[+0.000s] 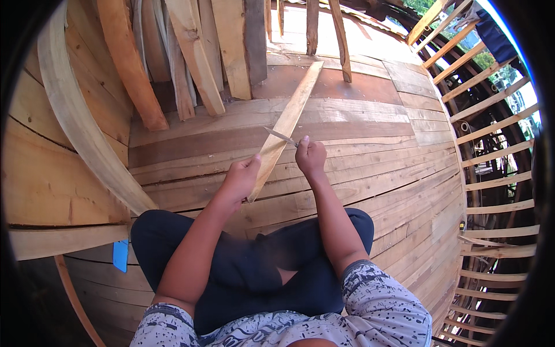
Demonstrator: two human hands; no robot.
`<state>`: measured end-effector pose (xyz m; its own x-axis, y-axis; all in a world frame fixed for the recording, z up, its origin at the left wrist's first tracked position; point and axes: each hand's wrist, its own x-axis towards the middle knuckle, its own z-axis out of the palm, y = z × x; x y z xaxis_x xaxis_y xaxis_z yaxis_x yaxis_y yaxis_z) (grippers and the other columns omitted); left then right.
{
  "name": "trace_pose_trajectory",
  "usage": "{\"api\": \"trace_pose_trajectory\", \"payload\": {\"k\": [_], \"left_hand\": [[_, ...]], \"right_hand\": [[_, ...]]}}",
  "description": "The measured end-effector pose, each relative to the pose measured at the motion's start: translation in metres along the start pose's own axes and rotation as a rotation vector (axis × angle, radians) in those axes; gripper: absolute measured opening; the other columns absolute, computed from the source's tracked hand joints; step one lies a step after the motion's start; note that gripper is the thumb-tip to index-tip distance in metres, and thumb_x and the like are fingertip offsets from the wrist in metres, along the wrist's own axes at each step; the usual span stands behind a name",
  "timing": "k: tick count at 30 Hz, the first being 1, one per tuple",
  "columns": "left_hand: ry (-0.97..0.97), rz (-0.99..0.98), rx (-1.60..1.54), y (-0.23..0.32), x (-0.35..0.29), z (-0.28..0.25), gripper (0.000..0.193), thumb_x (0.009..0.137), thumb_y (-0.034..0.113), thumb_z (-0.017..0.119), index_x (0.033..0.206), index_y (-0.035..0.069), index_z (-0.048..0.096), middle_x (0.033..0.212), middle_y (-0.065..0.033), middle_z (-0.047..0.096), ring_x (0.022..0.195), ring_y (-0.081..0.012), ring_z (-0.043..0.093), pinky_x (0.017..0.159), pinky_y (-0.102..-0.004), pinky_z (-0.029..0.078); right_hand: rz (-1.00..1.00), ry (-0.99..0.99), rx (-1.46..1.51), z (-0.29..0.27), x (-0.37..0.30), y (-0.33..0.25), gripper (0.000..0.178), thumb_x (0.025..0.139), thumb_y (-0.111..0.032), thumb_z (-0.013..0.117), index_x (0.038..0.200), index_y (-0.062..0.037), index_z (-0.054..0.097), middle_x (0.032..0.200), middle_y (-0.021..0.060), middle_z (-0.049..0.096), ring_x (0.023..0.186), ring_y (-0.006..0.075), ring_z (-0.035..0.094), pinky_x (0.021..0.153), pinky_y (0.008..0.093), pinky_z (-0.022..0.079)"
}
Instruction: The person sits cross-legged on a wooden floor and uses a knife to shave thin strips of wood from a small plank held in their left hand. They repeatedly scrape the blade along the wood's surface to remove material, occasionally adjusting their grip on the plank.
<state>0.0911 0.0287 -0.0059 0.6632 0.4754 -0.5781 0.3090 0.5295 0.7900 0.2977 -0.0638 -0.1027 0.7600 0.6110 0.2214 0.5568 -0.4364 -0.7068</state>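
A long, narrow wooden plank [290, 115] slants away from me, its near end above my crossed legs and its far end reaching toward the upright boards. My left hand [242, 178] is closed around the plank's left edge close to the near end. In my right hand [311, 155], a fist to the right of the plank, is the handle of a knife [280, 135]. The blade points left and lies across the plank's upper face; whether it cuts into the wood I cannot tell. Most of the handle is hidden by my fingers.
Plank flooring [370, 168] spreads around me. Several upright boards [233, 52] stand at the far left, beside a curved timber [87, 124]. A blue piece [120, 255] is at the lower left. Along the right runs a row of wooden slats [500, 180] with gaps between them.
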Motion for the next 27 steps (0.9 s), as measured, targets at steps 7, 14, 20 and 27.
{"api": "trace_pose_trajectory", "payload": {"k": [7, 14, 20, 27], "left_hand": [[0.023, 0.003, -0.011, 0.002, -0.009, -0.003, 0.037, 0.105, 0.041, 0.048, 0.104, 0.007, 0.061, 0.068, 0.0000, 0.053, 0.051, -0.0091, 0.049, 0.044, -0.0263, 0.042], [0.051, -0.059, -0.050, 0.005, -0.019, -0.009, 0.037, 0.104, 0.043, 0.050, 0.102, 0.007, 0.060, 0.068, -0.0005, 0.052, 0.050, -0.0092, 0.048, 0.043, -0.0257, 0.041], [0.028, -0.034, -0.054, 0.010, -0.041, -0.005, 0.040, 0.103, 0.043, 0.052, 0.100, 0.004, 0.063, 0.072, -0.0005, 0.056, 0.058, -0.0083, 0.052, 0.049, -0.0253, 0.043], [0.087, 0.031, 0.057, -0.027, -0.026, -0.027, 0.040, 0.104, 0.032, 0.053, 0.119, -0.002, 0.068, 0.091, -0.0002, 0.066, 0.083, -0.0044, 0.051, 0.074, -0.0241, 0.046]], "right_hand": [[-0.349, -0.024, 0.102, -0.003, -0.018, -0.010, 0.057, 0.101, -0.031, 0.040, 0.054, -0.0047, 0.057, 0.048, 0.0182, 0.049, 0.044, 0.0383, 0.052, 0.047, 0.0475, 0.039], [-0.402, -0.087, 0.257, 0.000, -0.031, -0.038, 0.051, 0.099, -0.027, 0.042, 0.054, -0.0062, 0.053, 0.049, 0.0161, 0.048, 0.043, 0.0363, 0.051, 0.046, 0.0451, 0.039], [-0.053, 0.071, -0.007, 0.002, -0.006, -0.004, 0.053, 0.100, -0.028, 0.040, 0.057, -0.0021, 0.058, 0.050, 0.0202, 0.050, 0.045, 0.0401, 0.051, 0.048, 0.0476, 0.040], [-0.384, -0.177, 0.136, -0.005, -0.029, -0.047, 0.051, 0.099, -0.025, 0.044, 0.056, -0.0019, 0.056, 0.049, 0.0200, 0.049, 0.044, 0.0394, 0.051, 0.047, 0.0476, 0.039]]}}
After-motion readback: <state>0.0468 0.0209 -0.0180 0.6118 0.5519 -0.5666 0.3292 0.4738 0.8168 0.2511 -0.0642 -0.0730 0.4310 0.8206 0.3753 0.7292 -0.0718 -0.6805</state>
